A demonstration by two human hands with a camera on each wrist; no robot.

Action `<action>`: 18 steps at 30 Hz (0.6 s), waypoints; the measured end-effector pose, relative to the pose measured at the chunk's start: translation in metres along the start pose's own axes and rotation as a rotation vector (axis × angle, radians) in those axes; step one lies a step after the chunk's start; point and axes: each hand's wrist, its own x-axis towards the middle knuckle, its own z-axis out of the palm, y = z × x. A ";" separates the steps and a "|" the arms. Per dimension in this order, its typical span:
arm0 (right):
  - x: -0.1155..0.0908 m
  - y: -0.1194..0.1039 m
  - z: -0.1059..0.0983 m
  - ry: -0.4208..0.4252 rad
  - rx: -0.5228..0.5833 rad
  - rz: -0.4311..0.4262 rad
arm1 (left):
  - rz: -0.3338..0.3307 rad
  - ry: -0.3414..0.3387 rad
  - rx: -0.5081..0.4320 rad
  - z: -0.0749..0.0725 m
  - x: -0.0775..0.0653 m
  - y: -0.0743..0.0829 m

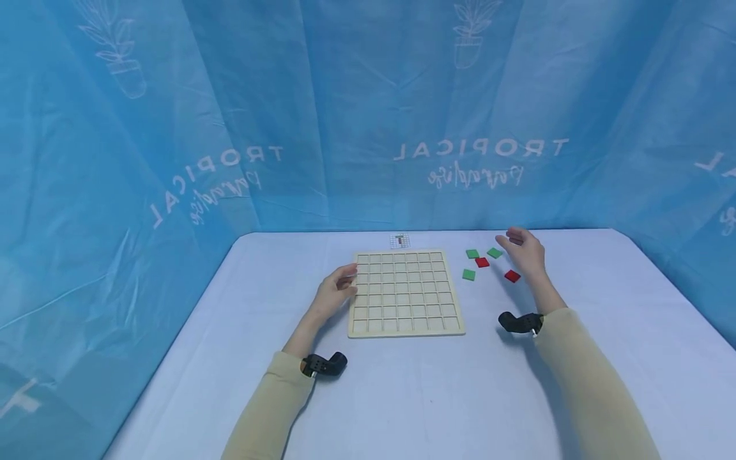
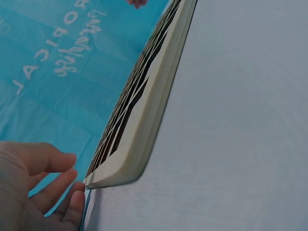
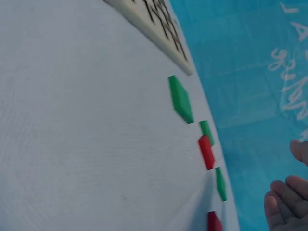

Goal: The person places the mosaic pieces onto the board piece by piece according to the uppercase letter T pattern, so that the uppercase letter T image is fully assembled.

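A pale wooden grid board (image 1: 406, 333) with rows of square cells lies flat on the table. My left hand (image 1: 335, 292) is at its left edge, fingers loosely bent; in the left wrist view the fingertips (image 2: 77, 192) come right up to a board corner. My right hand (image 1: 524, 254) hovers over the far right of the table, loosely curved, with nothing in it. Below and left of it are green square tiles (image 1: 468, 275) and red square tiles (image 1: 512, 276), scattered to the right of the board. The right wrist view shows a green tile (image 3: 180, 99) nearest the board.
A small printed card (image 1: 399, 240) with a coloured pattern on a grid lies behind the board. White cloth (image 1: 425, 409) covers the table. A blue printed curtain (image 1: 368, 128) hangs around its back and sides. Black cameras are strapped on both wrists.
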 end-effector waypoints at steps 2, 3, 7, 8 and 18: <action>-0.002 -0.001 0.002 -0.019 -0.020 0.011 | -0.003 0.008 0.017 0.000 0.000 -0.002; -0.005 -0.004 0.002 -0.027 -0.013 0.022 | -0.002 0.010 0.032 0.000 0.000 -0.004; -0.018 -0.014 0.001 -0.054 -0.012 0.029 | 0.015 0.010 0.092 0.001 0.000 -0.008; -0.017 -0.012 0.003 -0.056 -0.016 0.029 | 0.017 0.011 0.102 0.001 0.000 -0.008; -0.018 -0.001 0.014 -0.005 -0.078 0.004 | 0.020 -0.004 0.116 0.000 0.000 -0.007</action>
